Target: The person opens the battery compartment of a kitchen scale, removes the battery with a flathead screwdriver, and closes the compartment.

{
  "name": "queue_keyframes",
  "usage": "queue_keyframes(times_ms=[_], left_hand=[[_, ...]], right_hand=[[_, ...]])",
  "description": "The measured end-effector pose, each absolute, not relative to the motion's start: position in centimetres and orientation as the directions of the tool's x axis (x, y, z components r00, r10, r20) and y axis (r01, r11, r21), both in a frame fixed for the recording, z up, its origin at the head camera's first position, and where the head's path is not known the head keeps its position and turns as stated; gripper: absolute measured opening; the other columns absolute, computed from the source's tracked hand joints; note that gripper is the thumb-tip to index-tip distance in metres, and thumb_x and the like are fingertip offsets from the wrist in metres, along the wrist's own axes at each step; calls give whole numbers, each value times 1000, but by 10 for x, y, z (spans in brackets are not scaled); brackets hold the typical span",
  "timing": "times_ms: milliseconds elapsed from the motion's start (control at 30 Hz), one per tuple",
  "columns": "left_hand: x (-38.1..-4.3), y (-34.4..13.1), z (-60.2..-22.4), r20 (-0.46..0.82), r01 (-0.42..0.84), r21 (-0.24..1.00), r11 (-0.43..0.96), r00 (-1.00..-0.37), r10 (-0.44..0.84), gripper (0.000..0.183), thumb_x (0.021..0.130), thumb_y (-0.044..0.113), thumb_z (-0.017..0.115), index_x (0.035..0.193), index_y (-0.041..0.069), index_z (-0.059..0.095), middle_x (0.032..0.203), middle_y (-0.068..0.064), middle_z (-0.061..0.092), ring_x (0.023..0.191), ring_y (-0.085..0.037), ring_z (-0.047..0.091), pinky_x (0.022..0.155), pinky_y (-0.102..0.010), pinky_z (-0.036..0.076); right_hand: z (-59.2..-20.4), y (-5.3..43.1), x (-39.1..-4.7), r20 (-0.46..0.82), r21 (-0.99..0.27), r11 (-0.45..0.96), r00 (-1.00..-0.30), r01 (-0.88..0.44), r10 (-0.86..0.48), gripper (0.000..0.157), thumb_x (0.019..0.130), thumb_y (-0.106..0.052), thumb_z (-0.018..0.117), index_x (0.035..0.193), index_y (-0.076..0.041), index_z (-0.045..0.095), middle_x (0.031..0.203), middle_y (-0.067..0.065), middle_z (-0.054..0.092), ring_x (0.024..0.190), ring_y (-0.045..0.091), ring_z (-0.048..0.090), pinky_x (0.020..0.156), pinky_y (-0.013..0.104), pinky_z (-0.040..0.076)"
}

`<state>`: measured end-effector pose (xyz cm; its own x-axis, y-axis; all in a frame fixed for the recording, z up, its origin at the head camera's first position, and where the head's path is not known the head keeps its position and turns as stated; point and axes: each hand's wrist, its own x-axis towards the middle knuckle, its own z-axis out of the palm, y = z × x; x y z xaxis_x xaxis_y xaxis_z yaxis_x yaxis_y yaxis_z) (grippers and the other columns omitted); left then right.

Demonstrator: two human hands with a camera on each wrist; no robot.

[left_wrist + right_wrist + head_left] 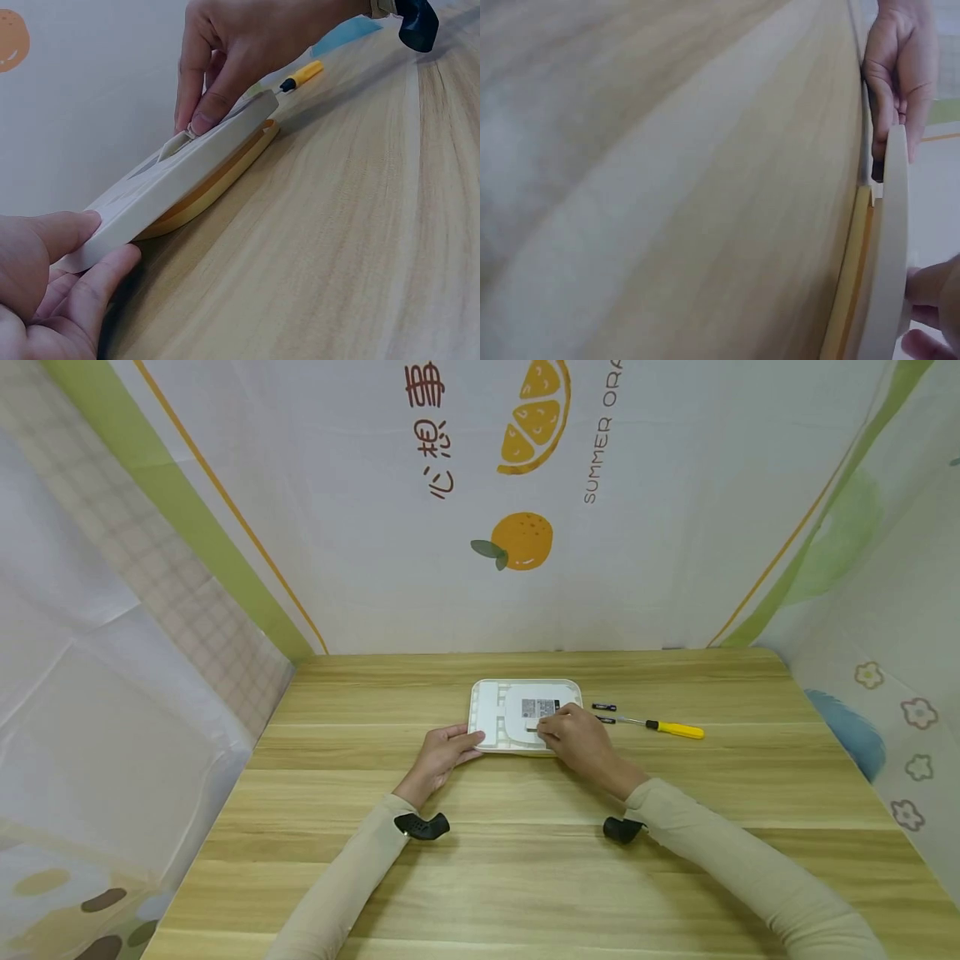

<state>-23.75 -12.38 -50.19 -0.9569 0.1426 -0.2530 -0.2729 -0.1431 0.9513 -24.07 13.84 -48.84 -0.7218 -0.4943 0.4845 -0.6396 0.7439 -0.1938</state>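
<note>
A flat white rounded-rectangular device [487, 702] lies on the table with its labelled side up. My left hand [438, 756] grips its near left corner, thumb on top and fingers beneath. In the left wrist view this edge is raised, and a yellow rim [206, 202] shows below the white body. Between thumb and fingertips, my right hand [581, 739] pinches a small white cover piece [174, 145], tilted up from the device close beside the label [537, 707]. The compartment is partly hidden behind the right fingers.
Two small dark batteries [603, 707] lie just right of the device. A screwdriver with a yellow handle [678, 729] rests beside them, its tip toward the device. The wooden table [525, 877] ends at a printed white cloth [420, 568] behind.
</note>
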Motion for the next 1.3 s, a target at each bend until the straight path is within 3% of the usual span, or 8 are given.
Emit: queue_keyframes(times_ms=[367, 567, 700, 900, 1133, 1300], left_hand=[[-238, -124, -503, -260, -281, 949, -144, -954, 152, 46, 98, -3, 65, 138, -19, 49, 126, -30, 62, 88, -14, 70, 91, -29, 63], [-239, -124, -504, -263, -285, 948, -143, -952, 155, 47, 99, -3, 65, 140, -19, 47, 129, -32, 60, 89, -14, 70, 92, -29, 62], [-239, -125, -503, -269, -290, 946, -142, -951, 150, 48, 99, -2, 65, 140, -19, 47, 128, -31, 60, 89, -14, 70, 92, -29, 62], [-239, -125, -503, -270, -289, 948, -133, -952, 147, 49, 99, -2, 65, 140, -20, 46, 129, -32, 60, 92, -15, 70, 92, -30, 62], [-239, -124, -503, -272, -291, 947, -133, -952, 142, 48, 98, -2, 65, 139, -20, 47, 128, -32, 61, 92, -15, 70, 92, -30, 62], [-238, -124, -503, -274, -292, 947, -133, -952, 137, 48, 98, -2, 66, 139, -20, 47, 127, -32, 61, 92, -16, 71, 92, -31, 63]], right_hand=[[-484, 142, -242, 429, -153, 732, -712, -664, -556, 13, 93, -11, 74, 102, -7, 82, 105, 4, 79, 102, 28, 69, 86, 41, 62], [-485, 146, -241, 388, -153, 728, -718, -668, -577, 23, 88, -5, 67, 107, -8, 81, 110, 2, 77, 103, 29, 69, 83, 39, 63], [-484, 146, -239, 338, -142, 741, -735, -657, -587, 24, 92, -5, 66, 112, -7, 79, 115, 2, 76, 106, 30, 69, 83, 41, 63], [-481, 145, -234, 282, -70, 749, -734, -659, -618, 28, 97, -8, 62, 121, -6, 76, 125, 5, 72, 112, 34, 66, 89, 48, 62], [-485, 143, -235, 311, 25, 726, -685, -687, -659, 25, 96, -7, 61, 116, -5, 76, 123, 9, 73, 113, 35, 66, 88, 49, 63], [-482, 145, -232, 332, -82, 724, -704, -685, -628, 28, 95, -3, 60, 118, -4, 76, 124, 10, 72, 114, 35, 67, 94, 48, 61]])
